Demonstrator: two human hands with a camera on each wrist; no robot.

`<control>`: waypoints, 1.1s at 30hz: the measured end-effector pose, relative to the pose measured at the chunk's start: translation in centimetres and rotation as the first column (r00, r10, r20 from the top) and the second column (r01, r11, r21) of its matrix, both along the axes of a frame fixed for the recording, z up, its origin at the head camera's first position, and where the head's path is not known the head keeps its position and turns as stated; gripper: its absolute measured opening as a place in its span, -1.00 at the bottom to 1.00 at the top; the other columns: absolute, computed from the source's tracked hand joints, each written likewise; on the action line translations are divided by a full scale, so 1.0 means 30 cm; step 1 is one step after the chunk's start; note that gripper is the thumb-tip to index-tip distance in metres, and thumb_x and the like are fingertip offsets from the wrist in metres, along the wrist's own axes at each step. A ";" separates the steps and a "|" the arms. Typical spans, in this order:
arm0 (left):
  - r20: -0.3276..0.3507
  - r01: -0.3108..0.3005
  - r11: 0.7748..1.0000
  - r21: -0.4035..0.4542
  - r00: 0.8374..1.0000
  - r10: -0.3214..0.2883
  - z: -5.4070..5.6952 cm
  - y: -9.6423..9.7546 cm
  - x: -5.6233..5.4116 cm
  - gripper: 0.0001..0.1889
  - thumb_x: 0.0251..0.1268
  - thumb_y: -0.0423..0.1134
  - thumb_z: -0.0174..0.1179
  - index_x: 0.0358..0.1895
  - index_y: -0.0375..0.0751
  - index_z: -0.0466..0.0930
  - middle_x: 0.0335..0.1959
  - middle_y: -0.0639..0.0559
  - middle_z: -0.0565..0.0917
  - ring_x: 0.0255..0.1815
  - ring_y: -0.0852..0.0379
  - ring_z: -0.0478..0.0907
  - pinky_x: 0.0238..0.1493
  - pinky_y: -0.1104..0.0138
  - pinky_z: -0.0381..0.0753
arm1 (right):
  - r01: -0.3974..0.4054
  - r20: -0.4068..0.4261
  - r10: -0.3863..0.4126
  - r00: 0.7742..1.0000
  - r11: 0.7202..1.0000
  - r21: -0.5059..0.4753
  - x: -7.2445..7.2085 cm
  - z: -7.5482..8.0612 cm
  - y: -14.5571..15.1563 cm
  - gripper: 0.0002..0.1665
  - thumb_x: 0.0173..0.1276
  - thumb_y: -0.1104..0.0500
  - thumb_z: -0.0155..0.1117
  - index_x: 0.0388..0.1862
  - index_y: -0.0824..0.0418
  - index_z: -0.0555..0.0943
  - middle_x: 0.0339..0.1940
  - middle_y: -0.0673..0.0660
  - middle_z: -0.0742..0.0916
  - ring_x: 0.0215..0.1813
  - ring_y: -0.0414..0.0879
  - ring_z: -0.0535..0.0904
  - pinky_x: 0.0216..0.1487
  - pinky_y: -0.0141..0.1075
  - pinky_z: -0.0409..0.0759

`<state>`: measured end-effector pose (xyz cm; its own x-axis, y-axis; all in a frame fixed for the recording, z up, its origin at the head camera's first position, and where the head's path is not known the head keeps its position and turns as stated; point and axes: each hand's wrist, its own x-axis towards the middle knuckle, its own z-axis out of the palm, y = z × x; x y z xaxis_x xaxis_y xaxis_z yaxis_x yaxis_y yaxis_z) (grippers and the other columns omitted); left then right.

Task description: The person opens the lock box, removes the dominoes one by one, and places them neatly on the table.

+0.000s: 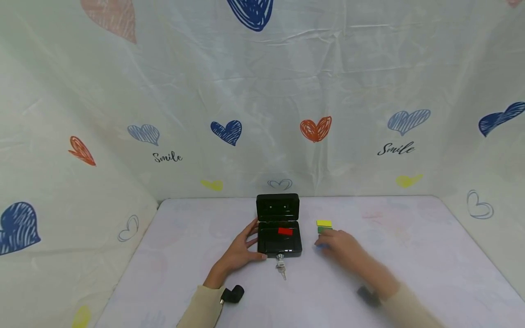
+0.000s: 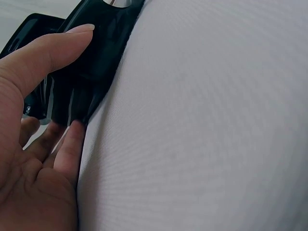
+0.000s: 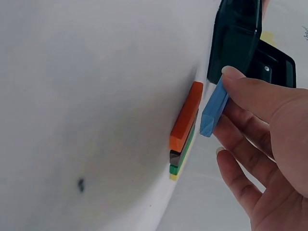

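A small black cash box (image 1: pixel 280 243) stands with its lid (image 1: pixel 278 208) raised. A red block (image 1: pixel 285 231) lies inside it. Keys (image 1: pixel 281 269) hang from the lock at the front. My left hand (image 1: pixel 238 253) holds the box's front left corner, thumb (image 2: pixel 60 50) on the front and fingers along the left side. Between thumb and fingers, my right hand (image 1: pixel 344 249) pinches a blue block (image 3: pixel 214 108) right of the box. Beside that hand lie an orange block (image 3: pixel 186 118), a dark block (image 3: pixel 174 157), a green block (image 3: pixel 180 161) and a yellow block (image 1: pixel 324 223).
The white tabletop (image 1: pixel 197 232) extends on both sides of the box. Behind it hangs a pale sheet (image 1: pixel 266 91) printed with hearts and words. Each wrist wears a small black camera, such as the left wrist camera (image 1: pixel 233 294).
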<state>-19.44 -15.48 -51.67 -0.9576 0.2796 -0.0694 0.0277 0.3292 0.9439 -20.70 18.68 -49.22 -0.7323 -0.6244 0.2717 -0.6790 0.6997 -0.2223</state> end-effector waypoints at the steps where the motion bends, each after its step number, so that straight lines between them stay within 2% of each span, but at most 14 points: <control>1: -0.001 0.001 1.000 -0.001 1.000 -0.001 0.000 0.000 0.000 0.21 0.10 -0.46 0.58 0.75 -0.13 -0.06 0.63 -0.37 0.23 0.53 -0.40 0.37 0.46 -0.02 0.55 | -0.003 -0.001 0.003 1.000 1.000 0.004 0.003 -0.002 0.004 -0.71 0.11 0.38 0.65 -0.20 0.12 0.85 -0.24 -0.03 0.77 -0.19 -0.06 0.74 -0.09 -0.16 0.81; 10: -0.009 0.012 0.999 0.042 1.000 -0.011 0.003 -0.003 -0.003 0.22 0.06 -0.48 0.59 0.74 -0.18 -0.04 0.62 -0.36 0.23 0.55 -0.39 0.35 0.50 0.01 0.51 | -0.036 0.022 0.036 0.999 0.999 0.007 0.017 -0.006 0.026 -0.72 0.11 0.36 0.64 -0.17 0.16 0.84 -0.14 0.07 0.81 -0.13 0.01 0.78 -0.06 -0.11 0.83; 25: 0.007 0.007 0.999 0.037 1.000 -0.007 0.006 -0.003 0.001 0.21 0.08 -0.48 0.59 0.74 -0.15 -0.04 0.62 -0.36 0.23 0.54 -0.41 0.35 0.49 -0.01 0.52 | -0.065 0.079 0.063 0.995 0.998 0.022 0.032 0.001 0.029 -0.74 0.18 0.32 0.61 -0.14 0.15 0.82 -0.17 0.00 0.79 -0.14 -0.05 0.76 -0.06 -0.16 0.82; 33: 0.001 0.010 0.999 0.032 1.000 -0.010 0.005 -0.004 0.003 0.21 0.08 -0.47 0.59 0.74 -0.16 -0.04 0.63 -0.36 0.22 0.55 -0.41 0.35 0.48 0.00 0.53 | -0.060 0.060 0.058 0.997 0.997 0.038 0.030 -0.015 0.031 -0.74 0.16 0.33 0.63 -0.17 0.14 0.82 -0.19 -0.02 0.79 -0.15 -0.07 0.75 -0.08 -0.18 0.82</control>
